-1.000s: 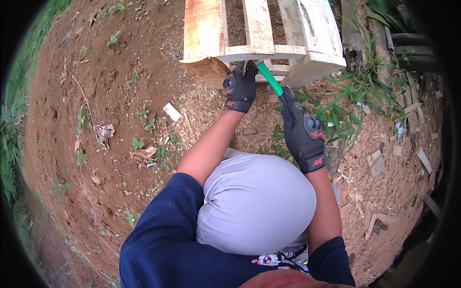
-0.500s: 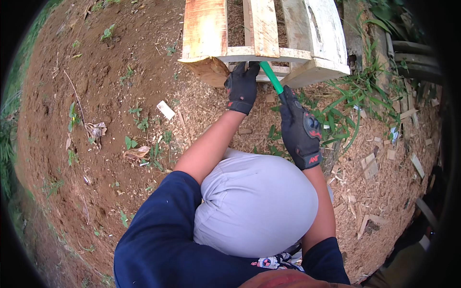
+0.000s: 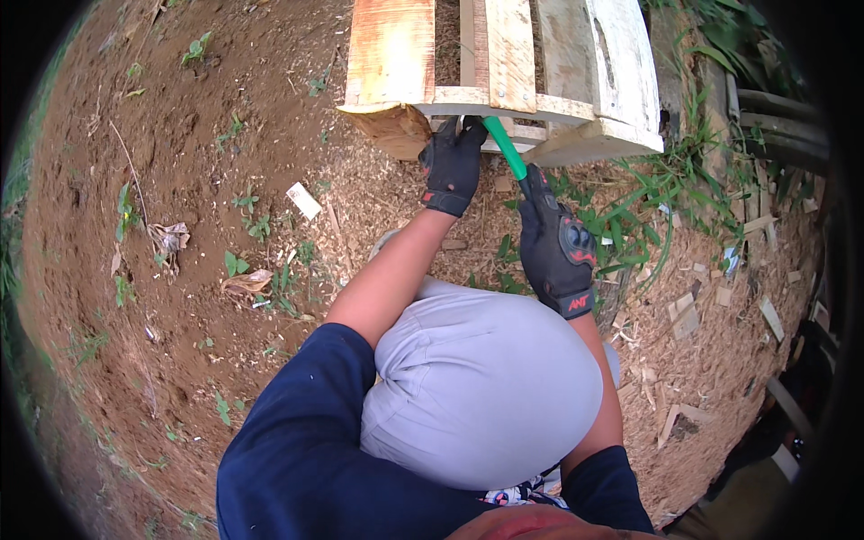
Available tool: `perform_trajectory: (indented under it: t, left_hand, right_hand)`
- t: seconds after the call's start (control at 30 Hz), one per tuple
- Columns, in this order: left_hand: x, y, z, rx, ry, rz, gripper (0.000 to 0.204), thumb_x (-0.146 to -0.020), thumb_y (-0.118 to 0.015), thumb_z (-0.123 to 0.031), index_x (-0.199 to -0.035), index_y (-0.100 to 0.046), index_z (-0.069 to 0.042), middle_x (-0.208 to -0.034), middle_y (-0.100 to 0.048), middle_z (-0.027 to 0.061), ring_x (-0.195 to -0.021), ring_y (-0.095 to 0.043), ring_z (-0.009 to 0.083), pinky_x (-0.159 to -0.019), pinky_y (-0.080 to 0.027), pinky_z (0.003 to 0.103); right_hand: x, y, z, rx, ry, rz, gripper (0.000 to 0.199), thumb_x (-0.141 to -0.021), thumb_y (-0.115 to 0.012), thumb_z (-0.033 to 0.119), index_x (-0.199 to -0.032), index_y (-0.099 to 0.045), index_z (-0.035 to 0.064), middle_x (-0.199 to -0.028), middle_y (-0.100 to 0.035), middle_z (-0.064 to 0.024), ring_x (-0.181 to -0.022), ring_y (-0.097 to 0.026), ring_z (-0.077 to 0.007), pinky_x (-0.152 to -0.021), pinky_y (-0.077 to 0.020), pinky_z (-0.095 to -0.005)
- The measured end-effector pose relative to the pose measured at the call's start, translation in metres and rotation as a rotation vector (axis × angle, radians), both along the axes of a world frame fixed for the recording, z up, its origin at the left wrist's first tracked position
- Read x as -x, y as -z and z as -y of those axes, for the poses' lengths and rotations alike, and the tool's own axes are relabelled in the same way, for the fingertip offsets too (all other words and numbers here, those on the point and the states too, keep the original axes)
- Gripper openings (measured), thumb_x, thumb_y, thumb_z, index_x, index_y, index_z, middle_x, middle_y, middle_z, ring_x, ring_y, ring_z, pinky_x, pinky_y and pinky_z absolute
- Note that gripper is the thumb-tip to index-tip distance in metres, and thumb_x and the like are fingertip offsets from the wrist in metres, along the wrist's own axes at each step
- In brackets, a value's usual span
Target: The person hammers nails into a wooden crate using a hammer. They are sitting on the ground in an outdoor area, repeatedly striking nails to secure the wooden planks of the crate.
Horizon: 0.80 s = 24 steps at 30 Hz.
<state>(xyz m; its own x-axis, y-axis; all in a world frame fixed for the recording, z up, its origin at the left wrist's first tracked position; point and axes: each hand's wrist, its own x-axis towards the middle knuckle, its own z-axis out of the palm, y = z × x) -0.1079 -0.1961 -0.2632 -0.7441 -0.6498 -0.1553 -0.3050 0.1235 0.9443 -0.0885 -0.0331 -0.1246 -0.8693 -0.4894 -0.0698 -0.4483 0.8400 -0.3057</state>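
Right hand: our black-and-red gloved right hand (image 3: 558, 247) has its grip closed round the lower end of the green-handled slim metal tool (image 3: 506, 151), whose tip goes in under the pallet's near edge
Left hand: our black gloved left hand (image 3: 453, 165) presses against the weathered pale wooden slatted pallet (image 3: 504, 63) at its near rail; how far that grip is open we cannot tell, and it seems to hold nothing
Risk, slip: we judge the tool could jump out of the gap under load, since only its tip is lodged
Risk, fingers: left fingers sit just beside the tip, so a slip could strike them
Risk, wood: the dry slat may split
Ground: bare reddish-brown sloping soil (image 3: 180, 135), loose wood chips (image 3: 720, 360), weeds
Room: outdoors, offcuts scattered to the right
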Motion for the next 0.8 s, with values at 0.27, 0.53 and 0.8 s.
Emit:
perform_trajectory:
  t: [0.27, 0.53, 0.8]
  left_hand:
    - [-0.005, -0.007, 0.007, -0.115, 0.024, 0.051, 0.032, -0.094, -0.068, -0.036, -0.103, -0.077, -0.007, -0.089, -0.076, 0.0137, -0.086, -0.071, 0.0341, -0.079, -0.05, 0.047]
    - [0.0, -0.003, 0.004, -0.054, -0.048, 0.074, 0.047, -0.102, -0.063, -0.047, -0.122, -0.077, -0.007, -0.112, -0.077, 0.0227, -0.109, -0.071, 0.0449, -0.096, -0.052, 0.052]
    - [0.005, 0.017, -0.001, 0.096, -0.04, 0.008, 0.033, -0.101, -0.063, -0.033, -0.114, -0.075, -0.005, -0.102, -0.076, 0.0192, -0.1, -0.071, 0.0403, -0.091, -0.052, 0.05]
  right_hand:
    - [-0.005, 0.002, -0.002, 0.028, -0.034, -0.043, 0.041, -0.107, -0.059, 0.025, -0.146, -0.065, 0.0173, -0.107, -0.077, -0.0173, -0.083, -0.074, -0.0368, -0.072, -0.0576, -0.0471]
    - [-0.006, -0.014, -0.005, -0.102, 0.001, 0.075, 0.048, -0.107, -0.058, 0.02, -0.155, -0.056, 0.0179, -0.123, -0.077, -0.0166, -0.099, -0.075, -0.0395, -0.082, -0.059, -0.0504]
    - [-0.012, -0.012, -0.009, -0.123, -0.019, -0.048, 0.046, -0.107, -0.061, 0.025, -0.153, -0.06, 0.0197, -0.111, -0.078, -0.0172, -0.091, -0.075, -0.0394, -0.076, -0.0584, -0.0502]
